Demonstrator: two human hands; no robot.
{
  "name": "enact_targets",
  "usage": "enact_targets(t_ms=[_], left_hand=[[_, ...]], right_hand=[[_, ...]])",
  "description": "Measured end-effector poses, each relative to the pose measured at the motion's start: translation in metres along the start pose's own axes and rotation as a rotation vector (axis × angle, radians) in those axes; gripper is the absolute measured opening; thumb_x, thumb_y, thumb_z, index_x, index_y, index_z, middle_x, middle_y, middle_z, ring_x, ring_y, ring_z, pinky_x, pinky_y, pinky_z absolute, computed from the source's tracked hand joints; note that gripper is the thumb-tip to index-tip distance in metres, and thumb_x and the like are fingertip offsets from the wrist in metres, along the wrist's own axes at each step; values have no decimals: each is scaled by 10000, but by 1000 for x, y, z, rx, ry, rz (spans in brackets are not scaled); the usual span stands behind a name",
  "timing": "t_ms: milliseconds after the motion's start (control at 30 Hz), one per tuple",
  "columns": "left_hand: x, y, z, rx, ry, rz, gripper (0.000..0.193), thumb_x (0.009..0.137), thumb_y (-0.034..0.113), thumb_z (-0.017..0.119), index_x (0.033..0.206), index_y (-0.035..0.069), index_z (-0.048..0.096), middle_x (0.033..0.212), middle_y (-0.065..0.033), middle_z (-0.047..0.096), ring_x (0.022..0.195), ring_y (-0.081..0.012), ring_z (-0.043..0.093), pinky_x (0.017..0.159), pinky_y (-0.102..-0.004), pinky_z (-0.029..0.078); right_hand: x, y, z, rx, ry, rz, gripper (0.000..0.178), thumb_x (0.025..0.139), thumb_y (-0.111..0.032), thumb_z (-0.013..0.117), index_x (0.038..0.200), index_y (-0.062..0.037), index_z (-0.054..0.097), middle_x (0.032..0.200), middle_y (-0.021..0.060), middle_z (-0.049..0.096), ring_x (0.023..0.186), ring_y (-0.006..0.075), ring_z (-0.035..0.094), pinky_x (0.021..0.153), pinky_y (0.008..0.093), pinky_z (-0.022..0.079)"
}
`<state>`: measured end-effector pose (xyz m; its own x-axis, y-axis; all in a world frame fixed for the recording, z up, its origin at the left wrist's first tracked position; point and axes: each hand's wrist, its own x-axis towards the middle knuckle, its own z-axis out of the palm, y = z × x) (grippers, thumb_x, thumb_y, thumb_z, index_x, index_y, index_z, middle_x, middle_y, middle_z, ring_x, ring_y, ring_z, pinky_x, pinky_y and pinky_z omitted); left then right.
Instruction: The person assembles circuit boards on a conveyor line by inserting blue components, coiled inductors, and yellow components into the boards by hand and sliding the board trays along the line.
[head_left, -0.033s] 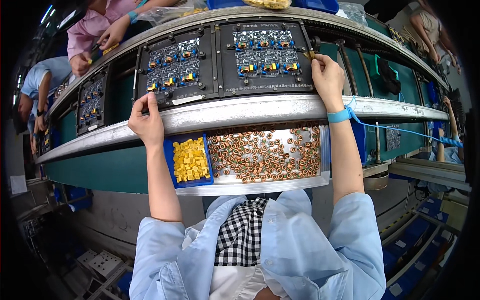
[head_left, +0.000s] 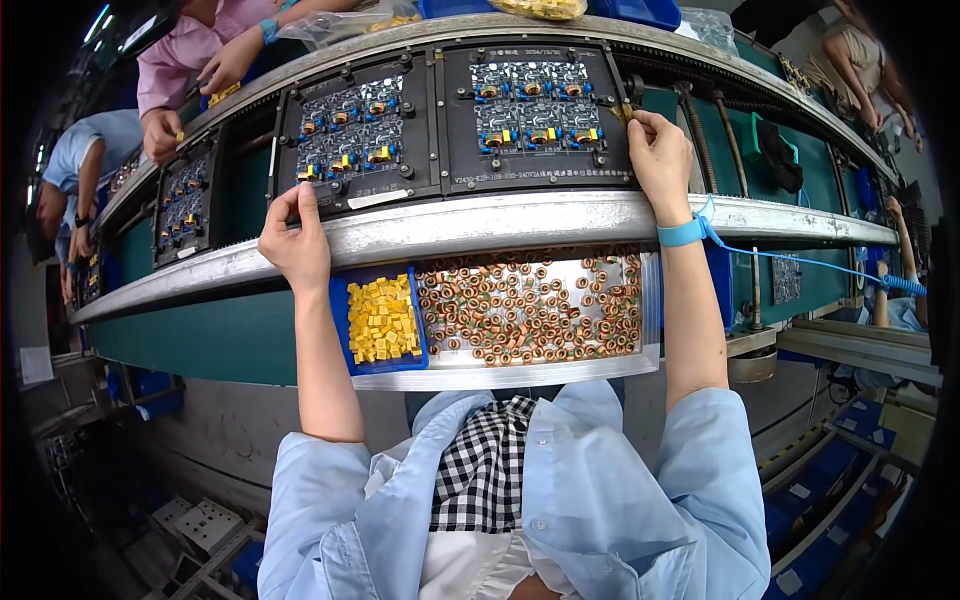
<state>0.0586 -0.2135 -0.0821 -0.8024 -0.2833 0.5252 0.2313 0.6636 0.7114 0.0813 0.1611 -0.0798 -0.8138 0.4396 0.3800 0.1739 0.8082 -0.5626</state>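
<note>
A black carrier [head_left: 520, 180] lies on the line in front of me, with two rows of small circuit boards [head_left: 535, 135] in its right part. More boards [head_left: 352, 125] fill the panel to the left. My right hand [head_left: 661, 165] grips the carrier's right edge, by a small brownish-yellow piece [head_left: 622, 112]. At the front left, my left hand [head_left: 298, 240] is closed over the metal rail, thumb and forefinger together beside the carrier's lower left corner. What lies between those fingers, if anything, is hidden. A blue strap [head_left: 681, 233] with a coiled cord circles my right wrist.
Before me, a blue bin [head_left: 422, 350] of yellow block parts stands beside a tray [head_left: 500, 378] of copper-wound rings. A silver rail [head_left: 480, 225] runs between them and the carriers. A co-worker's hand [head_left: 162, 133] is at the far left, near another carrier [head_left: 207, 215].
The carriers have shifted slightly to the right, and both my hands have moved a little with them. The co-worker's hands at the upper left have moved slightly.
</note>
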Motion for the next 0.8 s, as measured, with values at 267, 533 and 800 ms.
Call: enact_targets(t_ms=[267, 533, 800], left_hand=[[0, -5, 0, -51, 28, 61, 141, 833, 135, 644, 830, -5, 663, 720, -43, 650, 609, -124, 559, 581, -232, 453], [-1, -1, 0, -69, 26, 26, 108, 811, 93, 651, 817, -14, 663, 734, -67, 648, 615, -132, 563, 592, -238, 461], [-1, 1, 1, -90, 61, 83, 92, 796, 74, 651, 805, -18, 659, 724, -75, 637, 605, -140, 550, 583, -247, 458]], right_hand=[[-1, -4, 3, 195, -40, -12, 230, 763, -110, 585, 904, 60, 653, 733, 113, 668, 595, 169, 595, 571, 258, 473], [-7, -22, 13, 317, -111, -63, 213, 762, -83, 587, 909, 58, 650, 744, 101, 667, 612, 152, 584, 584, 249, 470], [-12, -40, 27, 435, -214, -120, 205, 771, -60, 580, 935, 45, 645, 773, 94, 662, 629, 138, 570, 590, 234, 460]])
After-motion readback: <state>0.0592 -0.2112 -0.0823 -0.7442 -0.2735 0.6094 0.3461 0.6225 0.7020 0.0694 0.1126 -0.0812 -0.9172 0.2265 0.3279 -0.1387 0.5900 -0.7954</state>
